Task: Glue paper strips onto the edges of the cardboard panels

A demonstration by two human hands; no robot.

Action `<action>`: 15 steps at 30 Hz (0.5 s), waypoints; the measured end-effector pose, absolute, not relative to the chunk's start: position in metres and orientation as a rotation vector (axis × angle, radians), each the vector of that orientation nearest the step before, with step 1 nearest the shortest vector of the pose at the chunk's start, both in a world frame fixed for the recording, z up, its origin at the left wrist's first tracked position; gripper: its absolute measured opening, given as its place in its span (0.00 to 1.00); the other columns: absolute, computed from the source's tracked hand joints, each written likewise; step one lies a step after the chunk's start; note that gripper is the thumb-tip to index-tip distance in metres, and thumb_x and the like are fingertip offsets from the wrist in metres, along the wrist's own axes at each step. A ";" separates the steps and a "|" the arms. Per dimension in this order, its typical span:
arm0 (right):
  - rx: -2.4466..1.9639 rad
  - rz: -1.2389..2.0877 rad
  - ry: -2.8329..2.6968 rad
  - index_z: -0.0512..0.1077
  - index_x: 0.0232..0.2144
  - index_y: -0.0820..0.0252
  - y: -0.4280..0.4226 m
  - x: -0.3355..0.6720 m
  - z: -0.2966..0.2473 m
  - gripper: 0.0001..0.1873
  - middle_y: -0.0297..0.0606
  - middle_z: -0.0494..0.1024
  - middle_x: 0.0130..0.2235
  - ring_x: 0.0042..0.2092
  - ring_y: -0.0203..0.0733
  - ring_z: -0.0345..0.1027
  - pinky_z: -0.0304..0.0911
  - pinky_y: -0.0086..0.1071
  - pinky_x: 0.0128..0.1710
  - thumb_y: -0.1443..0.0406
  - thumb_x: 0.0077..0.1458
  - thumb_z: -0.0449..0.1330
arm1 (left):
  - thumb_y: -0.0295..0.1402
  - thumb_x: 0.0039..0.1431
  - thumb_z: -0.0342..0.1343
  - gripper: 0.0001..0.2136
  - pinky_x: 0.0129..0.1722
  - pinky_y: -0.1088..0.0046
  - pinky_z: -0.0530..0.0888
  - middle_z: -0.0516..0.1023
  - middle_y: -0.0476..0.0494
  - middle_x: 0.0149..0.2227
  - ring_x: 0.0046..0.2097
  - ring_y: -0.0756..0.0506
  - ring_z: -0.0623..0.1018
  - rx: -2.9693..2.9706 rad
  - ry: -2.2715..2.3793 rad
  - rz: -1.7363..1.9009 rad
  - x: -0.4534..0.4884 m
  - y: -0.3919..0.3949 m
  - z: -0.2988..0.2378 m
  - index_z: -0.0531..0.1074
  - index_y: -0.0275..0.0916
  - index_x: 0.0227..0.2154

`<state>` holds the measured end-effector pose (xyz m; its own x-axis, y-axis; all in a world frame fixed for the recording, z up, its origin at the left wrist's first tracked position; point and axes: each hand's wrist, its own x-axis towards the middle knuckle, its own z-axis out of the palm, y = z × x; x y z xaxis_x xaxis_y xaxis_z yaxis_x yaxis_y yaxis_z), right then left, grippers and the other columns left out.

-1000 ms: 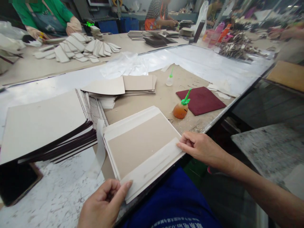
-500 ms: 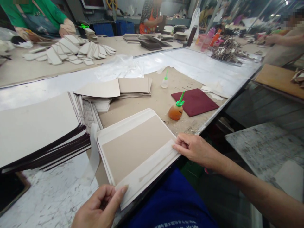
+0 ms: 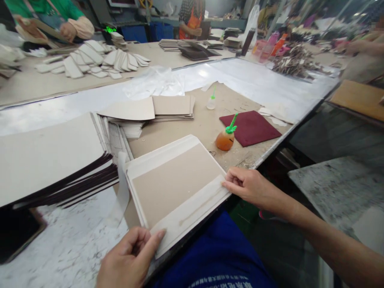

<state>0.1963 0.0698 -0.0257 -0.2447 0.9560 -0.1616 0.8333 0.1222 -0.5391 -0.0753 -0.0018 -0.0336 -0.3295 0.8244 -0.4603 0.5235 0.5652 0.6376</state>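
Observation:
A flat rectangular panel (image 3: 177, 184), beige in the middle with white strips along its long sides, lies at the table's front edge. A thin brownish line runs along its near white strip. My left hand (image 3: 129, 254) pinches the near left corner, thumb on top and fingers curled. At the right end, my right hand (image 3: 244, 184) grips the near corner between thumb and bent fingers. Beyond the panel stands a round squeeze bottle (image 3: 225, 141) of orange liquid with a green nozzle. Behind it lies a dark red square sheet (image 3: 253, 128).
White sheets with dark edges are stacked (image 3: 51, 160) on the left. More beige boards (image 3: 172, 106) lie behind the panel, near a small clear bottle (image 3: 211, 103). White rounded pieces (image 3: 87, 60) are heaped across the table. A co-worker's hands (image 3: 67, 31) handle a piece at far left.
The view has shifted slightly, so most things appear a little further right. Both my hands keep their hold on the panel. The far-left co-worker has lifted a piece.

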 end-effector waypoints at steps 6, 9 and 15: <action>-1.780 0.761 -2.192 0.62 0.22 0.58 0.074 0.203 -0.037 0.14 0.29 0.62 0.18 0.22 0.33 0.55 0.51 0.27 0.23 0.55 0.53 0.52 | 0.49 0.44 0.53 0.18 0.23 0.77 0.56 0.56 0.56 0.16 0.22 0.53 0.57 1.084 1.885 0.567 -0.076 0.000 -0.031 0.60 0.39 0.16; -1.773 0.770 -2.195 0.62 0.21 0.57 0.075 0.204 -0.039 0.15 0.30 0.62 0.18 0.21 0.35 0.55 0.52 0.28 0.22 0.55 0.52 0.52 | 0.48 0.45 0.52 0.17 0.23 0.77 0.57 0.59 0.54 0.18 0.23 0.52 0.59 1.061 1.826 0.546 -0.079 0.000 -0.029 0.60 0.39 0.18; -1.774 0.794 -2.177 0.61 0.21 0.56 0.075 0.204 -0.038 0.14 0.30 0.62 0.19 0.22 0.36 0.56 0.51 0.29 0.23 0.55 0.52 0.52 | 0.47 0.45 0.53 0.16 0.23 0.77 0.57 0.58 0.55 0.17 0.23 0.53 0.59 1.063 1.805 0.570 -0.079 -0.002 -0.030 0.60 0.39 0.17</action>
